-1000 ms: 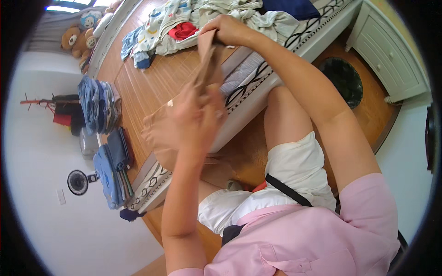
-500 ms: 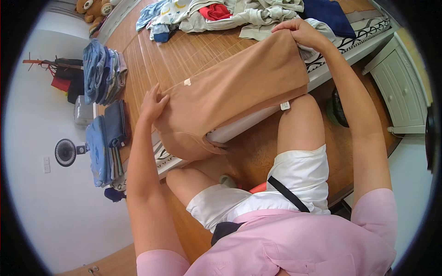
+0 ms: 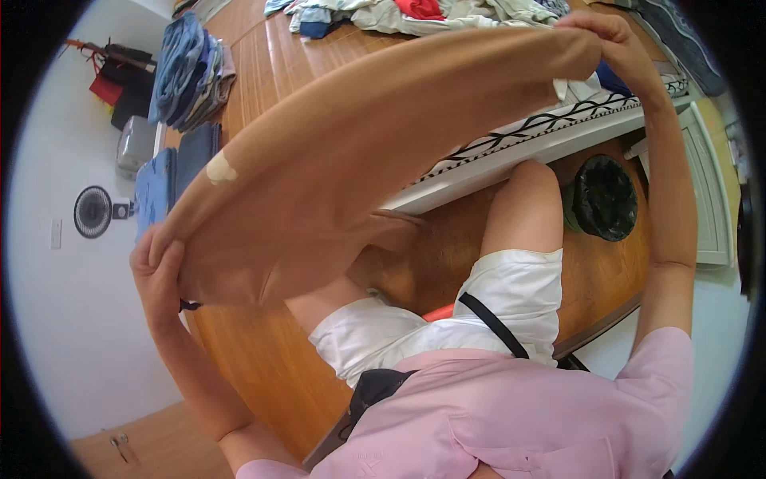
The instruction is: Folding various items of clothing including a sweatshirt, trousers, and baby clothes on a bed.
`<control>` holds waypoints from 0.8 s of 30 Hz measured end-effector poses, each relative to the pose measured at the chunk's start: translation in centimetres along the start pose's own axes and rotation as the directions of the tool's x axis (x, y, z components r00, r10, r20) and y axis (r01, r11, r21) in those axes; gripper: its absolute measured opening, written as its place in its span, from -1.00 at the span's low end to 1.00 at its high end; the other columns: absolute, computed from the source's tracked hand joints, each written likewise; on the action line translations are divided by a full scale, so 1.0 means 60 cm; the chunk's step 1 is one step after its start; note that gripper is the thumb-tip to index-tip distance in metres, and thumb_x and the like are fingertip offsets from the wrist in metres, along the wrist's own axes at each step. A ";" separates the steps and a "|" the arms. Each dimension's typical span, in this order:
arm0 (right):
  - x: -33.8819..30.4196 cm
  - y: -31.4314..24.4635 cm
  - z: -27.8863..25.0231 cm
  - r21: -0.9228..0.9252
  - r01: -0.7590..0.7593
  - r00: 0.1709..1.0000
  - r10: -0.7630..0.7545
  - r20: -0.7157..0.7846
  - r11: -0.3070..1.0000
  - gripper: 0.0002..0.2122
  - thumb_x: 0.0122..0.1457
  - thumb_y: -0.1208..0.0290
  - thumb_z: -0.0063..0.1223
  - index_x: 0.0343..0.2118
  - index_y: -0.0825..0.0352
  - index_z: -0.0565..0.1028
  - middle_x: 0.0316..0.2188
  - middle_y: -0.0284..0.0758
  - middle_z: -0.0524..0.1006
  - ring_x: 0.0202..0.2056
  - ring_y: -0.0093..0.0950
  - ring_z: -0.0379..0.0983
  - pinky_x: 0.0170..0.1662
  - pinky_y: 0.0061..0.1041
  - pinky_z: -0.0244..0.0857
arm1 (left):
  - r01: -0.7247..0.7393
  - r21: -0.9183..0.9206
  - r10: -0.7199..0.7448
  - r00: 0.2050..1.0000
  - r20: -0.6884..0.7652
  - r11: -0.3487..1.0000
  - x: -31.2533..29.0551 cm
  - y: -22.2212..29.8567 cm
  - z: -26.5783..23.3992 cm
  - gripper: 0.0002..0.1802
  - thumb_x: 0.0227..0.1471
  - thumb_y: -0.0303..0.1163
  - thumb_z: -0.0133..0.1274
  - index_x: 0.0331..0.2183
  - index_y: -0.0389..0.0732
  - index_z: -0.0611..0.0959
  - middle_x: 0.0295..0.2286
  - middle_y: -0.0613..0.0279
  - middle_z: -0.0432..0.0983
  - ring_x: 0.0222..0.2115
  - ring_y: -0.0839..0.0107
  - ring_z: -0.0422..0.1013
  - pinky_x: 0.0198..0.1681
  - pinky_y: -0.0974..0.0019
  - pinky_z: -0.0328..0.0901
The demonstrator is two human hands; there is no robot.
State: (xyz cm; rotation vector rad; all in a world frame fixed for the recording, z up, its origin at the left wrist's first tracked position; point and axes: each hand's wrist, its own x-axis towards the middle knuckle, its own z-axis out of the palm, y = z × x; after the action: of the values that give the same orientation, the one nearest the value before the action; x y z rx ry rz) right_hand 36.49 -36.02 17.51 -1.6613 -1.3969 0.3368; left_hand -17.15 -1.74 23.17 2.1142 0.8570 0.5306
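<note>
A tan garment with a small pale patch is stretched in the air above my lap; its cut cannot be made out. My left hand grips its lower left end, fingers closed on the cloth. At the upper right, my right hand pinches the opposite end, held higher than the left. The cloth bows upward between my hands and sags toward my knee.
A wooden-slatted bed surface lies ahead, with rumpled clothes along its far side. Folded jeans and blue folded clothes are stacked at left. A black-lined bin and a white cabinet stand at right.
Both hands have spread apart, the left outward and nearer to me, the right outward and up. The tan garment has lifted off the bed and is pulled out longer between them.
</note>
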 end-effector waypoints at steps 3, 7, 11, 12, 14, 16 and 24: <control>-0.013 -0.023 -0.030 0.178 -0.036 0.979 0.070 -0.190 0.983 -0.77 0.17 0.50 0.01 -0.13 0.38 0.55 -0.22 -0.44 0.56 -0.18 -0.67 0.45 -0.07 -0.68 0.28 | -0.075 -0.074 0.078 0.996 0.033 0.994 -0.023 0.000 -0.035 -0.77 -0.09 -0.34 0.23 -0.39 -0.27 0.60 -0.50 0.52 0.37 -0.46 0.70 0.23 -0.39 0.59 0.13; 0.023 -0.044 0.011 0.042 -0.022 1.000 0.021 0.004 0.999 -0.77 0.19 0.47 0.02 -0.12 0.39 0.55 -0.20 -0.42 0.56 -0.15 -0.67 0.44 -0.03 -0.66 0.27 | -0.039 -0.104 0.045 0.997 0.058 0.994 -0.024 -0.024 -0.042 -0.75 -0.09 -0.32 0.21 -0.37 -0.27 0.60 -0.49 0.50 0.38 -0.45 0.68 0.26 -0.37 0.56 0.16; 0.051 -0.028 0.059 0.049 -0.125 0.987 0.119 0.104 0.991 -0.76 0.21 0.43 0.02 -0.11 0.39 0.54 -0.23 -0.44 0.56 -0.16 -0.65 0.44 -0.04 -0.65 0.29 | 0.077 -0.048 -0.073 0.993 0.094 0.996 0.029 -0.073 -0.024 -0.77 -0.08 -0.36 0.18 -0.35 -0.27 0.60 -0.47 0.49 0.42 -0.42 0.70 0.29 -0.36 0.58 0.19; 0.061 -0.018 0.072 0.044 -0.127 0.986 0.121 0.118 0.991 -0.76 0.21 0.43 0.02 -0.11 0.39 0.54 -0.23 -0.44 0.56 -0.16 -0.65 0.44 -0.04 -0.65 0.29 | 0.114 -0.035 -0.109 0.986 0.127 0.993 0.048 -0.081 -0.019 -0.77 -0.07 -0.36 0.18 -0.34 -0.27 0.60 -0.46 0.48 0.43 -0.42 0.70 0.29 -0.36 0.58 0.20; 0.087 0.029 0.107 0.012 -0.138 0.976 0.134 0.173 0.990 -0.75 0.21 0.42 0.02 -0.10 0.39 0.54 -0.23 -0.43 0.57 -0.16 -0.65 0.45 -0.03 -0.64 0.28 | 0.150 -0.035 -0.142 0.975 0.170 0.988 0.093 -0.109 -0.006 -0.76 -0.06 -0.34 0.19 -0.33 -0.26 0.60 -0.46 0.48 0.43 -0.42 0.69 0.30 -0.36 0.57 0.22; 0.114 0.079 0.132 0.064 -0.198 0.968 0.185 0.170 0.978 -0.75 0.20 0.41 0.03 -0.09 0.37 0.54 -0.24 -0.43 0.58 -0.18 -0.66 0.45 -0.03 -0.62 0.29 | 0.186 -0.029 -0.175 0.960 0.217 0.982 0.143 -0.141 0.009 -0.75 -0.05 -0.32 0.20 -0.32 -0.26 0.60 -0.46 0.47 0.44 -0.43 0.69 0.31 -0.37 0.57 0.23; 0.221 0.222 0.205 0.059 -0.379 0.922 0.371 0.115 0.923 -0.74 0.16 0.44 0.03 -0.08 0.30 0.55 -0.22 -0.45 0.58 -0.23 -0.67 0.45 -0.10 -0.63 0.31 | 0.172 0.022 -0.172 0.946 0.276 0.985 0.329 -0.287 0.067 -0.71 0.01 -0.22 0.21 -0.31 -0.24 0.62 -0.46 0.45 0.48 -0.45 0.68 0.33 -0.39 0.56 0.25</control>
State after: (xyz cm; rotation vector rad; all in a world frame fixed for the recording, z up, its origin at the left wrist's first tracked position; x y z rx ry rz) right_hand 40.66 -17.87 4.96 -1.8633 -1.1121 0.6969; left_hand -7.99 18.60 8.83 2.0261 0.8662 0.1383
